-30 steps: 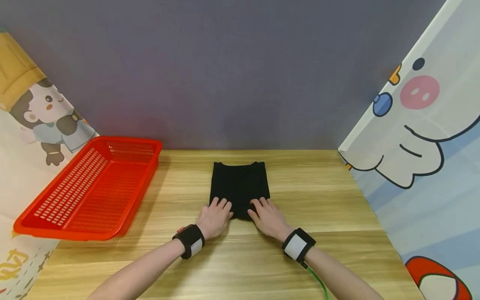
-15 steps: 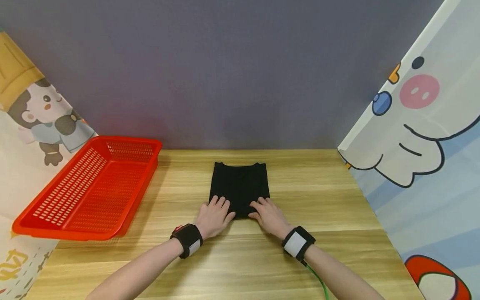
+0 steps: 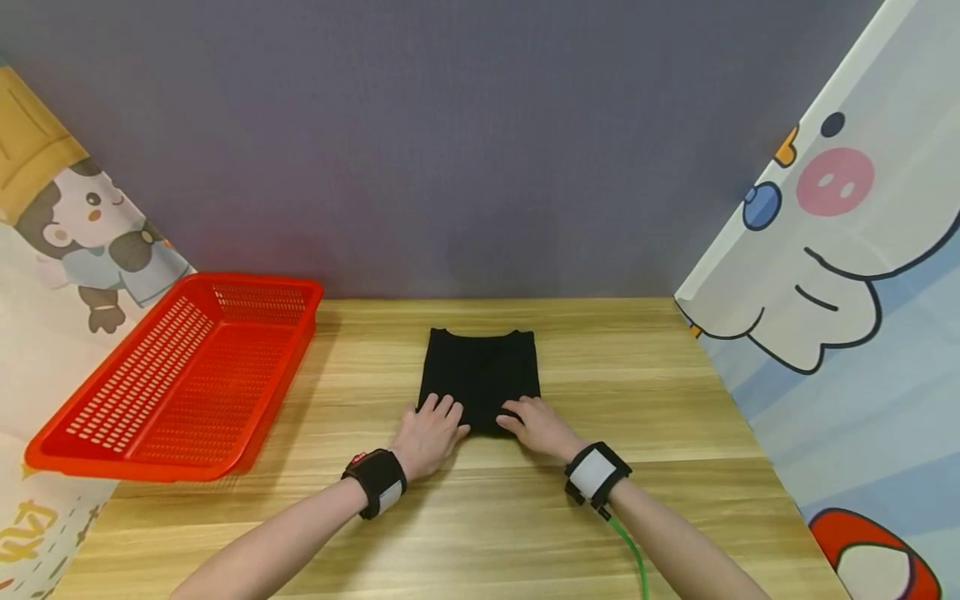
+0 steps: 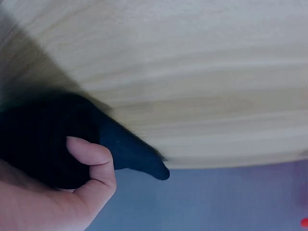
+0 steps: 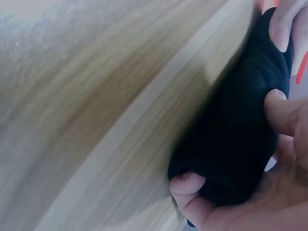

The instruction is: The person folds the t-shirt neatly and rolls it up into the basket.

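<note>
A black shirt (image 3: 480, 375), folded into a squarish shape, lies mid-table with its curved neckline at the far side. At its near left corner, my left hand (image 3: 427, 435) holds the cloth, fingers over the top. In the left wrist view the bent thumb (image 4: 94, 156) presses on the black cloth (image 4: 43, 130); the other fingers are mostly hidden. My right hand (image 3: 542, 427) grips the near right corner. The right wrist view has its thumb (image 5: 279, 113) on the cloth's thick folded edge (image 5: 231, 130) and one fingertip (image 5: 187, 183) tucked in the fold's end.
A red plastic basket (image 3: 292, 367) with slotted sides stands at the left of the wooden table (image 3: 480, 533). A grey panel (image 3: 480, 150) rises behind the table. Printed cloths hang at both sides. A green cable (image 3: 632, 546) runs from the right wrist strap.
The shirt's far edge has come slightly nearer. My right hand has turned a little at the wrist, its fingers drawing in on the corner. The left hand stays almost in place.
</note>
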The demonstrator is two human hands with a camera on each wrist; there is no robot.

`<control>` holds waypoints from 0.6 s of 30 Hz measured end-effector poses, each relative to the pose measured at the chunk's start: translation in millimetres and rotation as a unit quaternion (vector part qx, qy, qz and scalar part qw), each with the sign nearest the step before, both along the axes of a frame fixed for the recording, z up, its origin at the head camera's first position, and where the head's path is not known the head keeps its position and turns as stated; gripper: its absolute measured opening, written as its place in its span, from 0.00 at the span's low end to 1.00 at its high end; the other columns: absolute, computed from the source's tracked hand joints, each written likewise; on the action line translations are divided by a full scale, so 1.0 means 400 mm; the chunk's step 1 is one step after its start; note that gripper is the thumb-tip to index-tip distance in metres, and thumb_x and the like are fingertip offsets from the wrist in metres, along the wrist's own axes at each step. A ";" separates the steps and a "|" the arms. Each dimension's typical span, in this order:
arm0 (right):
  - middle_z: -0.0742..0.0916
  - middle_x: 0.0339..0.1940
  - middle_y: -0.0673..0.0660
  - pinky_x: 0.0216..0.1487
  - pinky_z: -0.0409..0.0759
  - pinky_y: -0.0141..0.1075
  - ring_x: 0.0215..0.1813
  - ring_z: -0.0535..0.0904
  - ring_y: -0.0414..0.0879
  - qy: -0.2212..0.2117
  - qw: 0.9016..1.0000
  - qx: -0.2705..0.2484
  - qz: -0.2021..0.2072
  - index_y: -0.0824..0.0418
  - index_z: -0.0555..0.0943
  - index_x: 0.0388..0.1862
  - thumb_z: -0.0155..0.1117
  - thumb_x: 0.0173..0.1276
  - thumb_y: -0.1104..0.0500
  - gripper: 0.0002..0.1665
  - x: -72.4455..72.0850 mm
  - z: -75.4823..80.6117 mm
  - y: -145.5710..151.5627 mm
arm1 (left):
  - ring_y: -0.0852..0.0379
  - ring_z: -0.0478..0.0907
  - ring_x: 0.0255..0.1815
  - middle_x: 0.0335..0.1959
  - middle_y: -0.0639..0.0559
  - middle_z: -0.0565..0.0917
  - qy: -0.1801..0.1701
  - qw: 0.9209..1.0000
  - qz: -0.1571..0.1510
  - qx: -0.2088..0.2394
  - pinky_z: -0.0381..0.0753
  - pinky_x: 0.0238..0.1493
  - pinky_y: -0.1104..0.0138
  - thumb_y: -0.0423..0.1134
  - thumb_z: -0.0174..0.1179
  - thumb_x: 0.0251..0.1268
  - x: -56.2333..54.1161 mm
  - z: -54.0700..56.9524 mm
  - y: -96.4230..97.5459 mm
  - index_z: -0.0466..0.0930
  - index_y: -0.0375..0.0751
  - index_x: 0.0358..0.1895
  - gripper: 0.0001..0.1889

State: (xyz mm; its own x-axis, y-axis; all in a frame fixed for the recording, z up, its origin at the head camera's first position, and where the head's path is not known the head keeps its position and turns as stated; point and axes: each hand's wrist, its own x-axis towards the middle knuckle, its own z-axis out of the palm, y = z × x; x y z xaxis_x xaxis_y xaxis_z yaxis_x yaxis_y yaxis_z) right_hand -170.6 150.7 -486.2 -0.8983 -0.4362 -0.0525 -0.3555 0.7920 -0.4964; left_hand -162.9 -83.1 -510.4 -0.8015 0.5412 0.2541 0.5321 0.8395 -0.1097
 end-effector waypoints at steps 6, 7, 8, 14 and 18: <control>0.84 0.52 0.65 0.59 0.77 0.57 0.55 0.80 0.63 0.009 1.000 0.006 -0.022 0.62 0.79 0.60 0.57 0.77 0.46 0.25 0.013 0.000 -0.002 | 0.48 0.77 0.46 0.41 0.50 0.80 -0.074 0.996 0.024 0.036 0.75 0.30 0.56 0.55 0.48 0.78 -0.008 0.014 0.011 0.77 0.46 0.43 0.17; 0.83 0.52 0.64 0.59 0.78 0.56 0.56 0.80 0.62 0.017 0.999 0.013 -0.025 0.61 0.78 0.61 0.58 0.75 0.44 0.26 0.017 -0.002 -0.001 | 0.48 0.77 0.45 0.41 0.50 0.80 -0.088 0.995 0.029 0.041 0.74 0.30 0.56 0.55 0.47 0.79 -0.009 0.016 0.012 0.77 0.46 0.42 0.17; 0.82 0.53 0.63 0.59 0.79 0.56 0.56 0.79 0.62 0.027 0.999 0.020 -0.027 0.60 0.77 0.62 0.60 0.74 0.42 0.28 0.021 -0.004 0.000 | 0.47 0.76 0.45 0.40 0.50 0.79 -0.100 0.993 0.033 0.045 0.74 0.29 0.56 0.55 0.47 0.79 -0.011 0.018 0.014 0.77 0.46 0.41 0.17; 0.81 0.45 0.60 0.49 0.84 0.52 0.49 0.80 0.59 0.159 0.984 0.080 0.001 0.58 0.79 0.59 0.66 0.69 0.43 0.27 0.029 -0.021 0.001 | 0.47 0.78 0.41 0.37 0.51 0.80 -0.116 0.991 0.044 0.053 0.76 0.25 0.56 0.55 0.46 0.80 -0.020 0.024 0.018 0.80 0.46 0.40 0.19; 0.81 0.38 0.58 0.52 0.83 0.52 0.43 0.81 0.56 0.204 0.975 0.086 0.013 0.59 0.82 0.52 0.64 0.72 0.49 0.18 0.022 -0.033 0.000 | 0.48 0.79 0.40 0.37 0.51 0.80 -0.087 0.994 0.044 0.043 0.75 0.24 0.58 0.57 0.44 0.80 -0.020 0.017 0.016 0.80 0.46 0.40 0.21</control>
State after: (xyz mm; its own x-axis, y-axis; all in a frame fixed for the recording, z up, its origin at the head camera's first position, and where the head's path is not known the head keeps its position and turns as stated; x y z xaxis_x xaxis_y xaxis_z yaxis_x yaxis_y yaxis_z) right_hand -161.7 150.6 -499.2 -0.8485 -0.4751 0.2330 -0.5165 0.8394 -0.1693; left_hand -170.9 -76.8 -503.5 -0.8806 0.4496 0.1496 0.4612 0.8857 0.0526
